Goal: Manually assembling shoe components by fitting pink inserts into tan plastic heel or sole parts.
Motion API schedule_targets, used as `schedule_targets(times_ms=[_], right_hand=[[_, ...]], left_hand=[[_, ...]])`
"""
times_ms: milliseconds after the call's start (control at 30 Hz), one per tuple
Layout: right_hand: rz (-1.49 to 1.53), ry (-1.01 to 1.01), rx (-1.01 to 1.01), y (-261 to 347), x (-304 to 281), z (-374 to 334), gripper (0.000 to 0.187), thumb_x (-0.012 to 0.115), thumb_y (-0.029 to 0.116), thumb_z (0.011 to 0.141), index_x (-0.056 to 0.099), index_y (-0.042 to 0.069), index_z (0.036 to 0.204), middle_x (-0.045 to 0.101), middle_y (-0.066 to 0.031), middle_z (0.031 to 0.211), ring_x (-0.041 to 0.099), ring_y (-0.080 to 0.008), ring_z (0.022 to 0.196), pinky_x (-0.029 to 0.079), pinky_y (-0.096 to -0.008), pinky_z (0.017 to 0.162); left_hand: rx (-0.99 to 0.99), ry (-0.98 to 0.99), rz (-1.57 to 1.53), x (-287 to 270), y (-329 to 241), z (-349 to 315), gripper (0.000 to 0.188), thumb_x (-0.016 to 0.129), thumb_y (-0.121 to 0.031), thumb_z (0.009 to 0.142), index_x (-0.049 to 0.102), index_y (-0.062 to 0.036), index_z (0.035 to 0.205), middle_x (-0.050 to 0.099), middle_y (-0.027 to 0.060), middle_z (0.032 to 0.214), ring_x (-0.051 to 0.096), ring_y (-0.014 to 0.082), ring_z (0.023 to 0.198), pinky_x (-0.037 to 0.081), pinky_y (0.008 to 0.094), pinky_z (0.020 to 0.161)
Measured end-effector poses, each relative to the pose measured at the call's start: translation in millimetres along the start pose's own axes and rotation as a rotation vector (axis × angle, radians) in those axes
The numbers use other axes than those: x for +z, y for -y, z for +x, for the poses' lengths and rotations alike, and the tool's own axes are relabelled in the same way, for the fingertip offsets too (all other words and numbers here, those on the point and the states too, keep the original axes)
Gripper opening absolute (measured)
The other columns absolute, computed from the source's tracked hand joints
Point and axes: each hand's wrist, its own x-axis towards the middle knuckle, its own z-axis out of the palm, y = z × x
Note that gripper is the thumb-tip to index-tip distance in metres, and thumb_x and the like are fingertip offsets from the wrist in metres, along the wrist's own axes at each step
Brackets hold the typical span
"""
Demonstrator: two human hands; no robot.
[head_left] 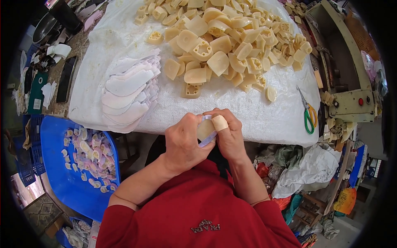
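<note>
Hands are meeting at the near edge of the counter (264, 120), which a white sheet is covering. The left hand (186, 142) and the right hand (229, 134) are together pinching one cream block (204, 129), holding it just above the counter edge; a pale lilac strip (208, 138) is running around the block, and one taped fingertip (219, 122) is pressing on its top. Blocks of the same kind are lying in one large heap (231, 41) at the far side of the counter, too many to count. One fanned stack of white liners (128, 93) is lying left of the hands. One pair of green-handled scissors (308, 111) is resting at the right edge. One blue bin (62, 182) at lower left is holding many small wrapped pieces (89, 159).
</note>
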Motion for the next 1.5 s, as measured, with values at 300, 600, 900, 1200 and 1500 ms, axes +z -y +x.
schedule_targets(times_ms=[300, 600, 900, 1200, 1500], right_hand=[[0.657, -0.005, 0.164, -6.8, 8.4, -0.7, 0.023, 0.048, 0.019, 0.096, 0.058, 0.002, 0.108, 0.057, -0.0057, 0.105, 0.052, -0.0133, 0.095, 0.042, -0.0271, 0.084], [-0.092, -0.183, -0.083, -9.9, 19.5, -3.1, 0.024, 0.047, 0.016, 0.095, 0.056, 0.003, 0.114, 0.053, -0.0042, 0.098, 0.049, -0.0119, 0.087, 0.041, -0.0257, 0.080], [-0.060, 0.053, -0.230, 1.4, 9.7, 15.4, 0.023, 0.054, 0.008, 0.090, 0.057, 0.003, 0.112, 0.054, -0.0033, 0.088, 0.050, -0.0122, 0.080, 0.042, -0.0269, 0.071], [-0.627, 0.141, -0.629, 47.4, 63.0, 79.6, 0.031, 0.064, -0.003, 0.073, 0.062, 0.007, 0.103, 0.055, -0.0088, 0.094, 0.048, -0.0281, 0.090, 0.039, -0.0373, 0.077], [-0.841, 0.160, -0.717, 50.4, 96.3, 104.3, 0.030, 0.066, 0.006, 0.074, 0.065, 0.012, 0.103, 0.052, -0.0079, 0.107, 0.042, -0.0289, 0.101, 0.030, -0.0407, 0.085]], left_hand=[[-0.039, -0.044, -0.013, 10.3, 9.2, -2.6, 0.049, 0.080, -0.010, 0.059, 0.046, 0.0019, 0.092, 0.055, 0.0163, 0.071, 0.062, 0.0331, 0.059, 0.050, 0.0360, 0.052], [0.002, -0.045, 0.045, 11.5, 15.3, -1.2, 0.050, 0.081, -0.012, 0.060, 0.047, 0.0028, 0.094, 0.058, 0.0159, 0.073, 0.062, 0.0328, 0.060, 0.050, 0.0357, 0.051], [-0.050, -0.106, -0.039, -62.3, 8.2, -18.3, 0.049, 0.080, -0.013, 0.059, 0.055, -0.0002, 0.099, 0.058, 0.0134, 0.080, 0.060, 0.0297, 0.069, 0.048, 0.0353, 0.059], [-0.590, -0.425, 1.039, -203.7, 99.1, -114.3, 0.050, 0.063, -0.004, 0.068, 0.051, -0.0016, 0.117, 0.048, 0.0160, 0.113, 0.042, 0.0321, 0.112, 0.030, 0.0412, 0.099], [-0.252, -0.378, 0.595, -158.9, 80.9, -56.6, 0.033, 0.064, -0.005, 0.070, 0.061, -0.0062, 0.103, 0.050, 0.0137, 0.110, 0.046, 0.0312, 0.109, 0.033, 0.0416, 0.095]])
